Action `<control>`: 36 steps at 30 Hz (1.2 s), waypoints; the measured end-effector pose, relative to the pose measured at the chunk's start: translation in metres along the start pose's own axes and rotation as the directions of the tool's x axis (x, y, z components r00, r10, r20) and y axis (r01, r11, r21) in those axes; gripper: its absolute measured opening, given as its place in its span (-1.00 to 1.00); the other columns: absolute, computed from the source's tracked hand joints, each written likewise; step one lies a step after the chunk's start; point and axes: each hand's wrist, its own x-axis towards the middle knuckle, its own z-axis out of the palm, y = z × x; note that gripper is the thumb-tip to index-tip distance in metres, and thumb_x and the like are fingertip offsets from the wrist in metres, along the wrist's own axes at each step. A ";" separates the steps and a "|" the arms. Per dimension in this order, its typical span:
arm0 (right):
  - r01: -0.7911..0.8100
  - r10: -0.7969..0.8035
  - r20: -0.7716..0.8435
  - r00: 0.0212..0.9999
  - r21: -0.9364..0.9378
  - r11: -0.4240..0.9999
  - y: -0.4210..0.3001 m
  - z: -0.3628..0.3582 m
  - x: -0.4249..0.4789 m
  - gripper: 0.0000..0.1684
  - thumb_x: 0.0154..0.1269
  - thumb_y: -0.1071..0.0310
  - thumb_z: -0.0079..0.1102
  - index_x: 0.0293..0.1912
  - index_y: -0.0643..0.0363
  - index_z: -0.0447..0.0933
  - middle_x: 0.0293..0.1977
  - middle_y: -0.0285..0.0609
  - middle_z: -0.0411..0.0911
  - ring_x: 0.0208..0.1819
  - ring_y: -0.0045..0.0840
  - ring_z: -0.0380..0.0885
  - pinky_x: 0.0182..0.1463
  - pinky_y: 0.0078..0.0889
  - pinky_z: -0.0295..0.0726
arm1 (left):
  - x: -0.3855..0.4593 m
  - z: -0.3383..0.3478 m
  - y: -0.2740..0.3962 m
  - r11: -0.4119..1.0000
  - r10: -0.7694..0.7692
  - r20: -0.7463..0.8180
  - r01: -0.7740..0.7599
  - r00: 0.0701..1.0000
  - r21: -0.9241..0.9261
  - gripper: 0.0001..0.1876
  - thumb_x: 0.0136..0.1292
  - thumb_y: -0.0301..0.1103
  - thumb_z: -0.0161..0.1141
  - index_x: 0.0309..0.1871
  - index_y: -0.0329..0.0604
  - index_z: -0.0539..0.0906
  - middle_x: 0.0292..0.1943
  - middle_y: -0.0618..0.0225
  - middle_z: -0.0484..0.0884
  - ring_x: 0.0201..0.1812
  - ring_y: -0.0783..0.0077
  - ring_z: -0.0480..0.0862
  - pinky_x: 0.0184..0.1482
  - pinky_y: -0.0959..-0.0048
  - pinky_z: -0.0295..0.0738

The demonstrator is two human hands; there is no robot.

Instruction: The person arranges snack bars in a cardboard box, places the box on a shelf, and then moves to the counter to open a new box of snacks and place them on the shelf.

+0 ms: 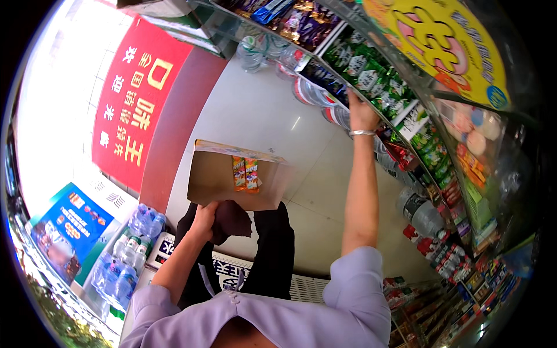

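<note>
A cardboard box (pixel 211 174) with a printed rim rests about my lap, its inside showing two orange snack packets (pixel 246 174). My left hand (pixel 206 219) holds the near left edge of this box together with a dark cloth (pixel 231 219). Stretched out to the right, my right hand (pixel 362 114) reaches to the shelf edge, beside dark blue packets (pixel 328 80) in a lower bin and green packets (pixel 370 71) above. Its fingertips are partly hidden at the shelf, so whether it grips anything does not show.
Shelves of packaged snacks run along the right. Under them stand large water bottles (pixel 420 211) and wrapped red-labelled bottles (pixel 437 252). Packs of bottled water (pixel 115 276) stand at lower left, near a red printed panel (pixel 139 104). A yellow sign (pixel 439 48) hangs at upper right.
</note>
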 end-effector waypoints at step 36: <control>-0.388 0.393 -0.111 0.913 -0.541 0.747 0.137 -0.142 -0.067 -0.63 0.05 0.11 0.29 -0.16 0.08 0.60 -0.31 -0.09 0.64 -0.21 -0.16 0.61 -0.17 -0.13 0.57 | 0.219 0.082 -0.044 0.988 -0.155 0.368 0.138 0.917 0.073 -0.78 0.31 -0.43 -0.11 -0.10 -0.34 0.48 -0.29 0.15 0.60 -0.30 0.23 0.65 -0.21 0.20 0.62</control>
